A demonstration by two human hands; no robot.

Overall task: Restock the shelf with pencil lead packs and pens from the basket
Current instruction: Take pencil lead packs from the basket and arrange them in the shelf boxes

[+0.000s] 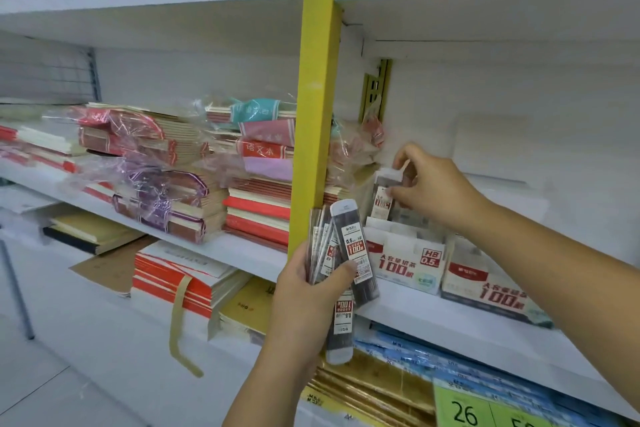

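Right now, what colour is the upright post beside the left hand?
Yellow post, best in head view.

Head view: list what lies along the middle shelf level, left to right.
Wrapped notebook stacks → yellow post → bundle of lead packs gripped by the left hand → first display box → second display box.
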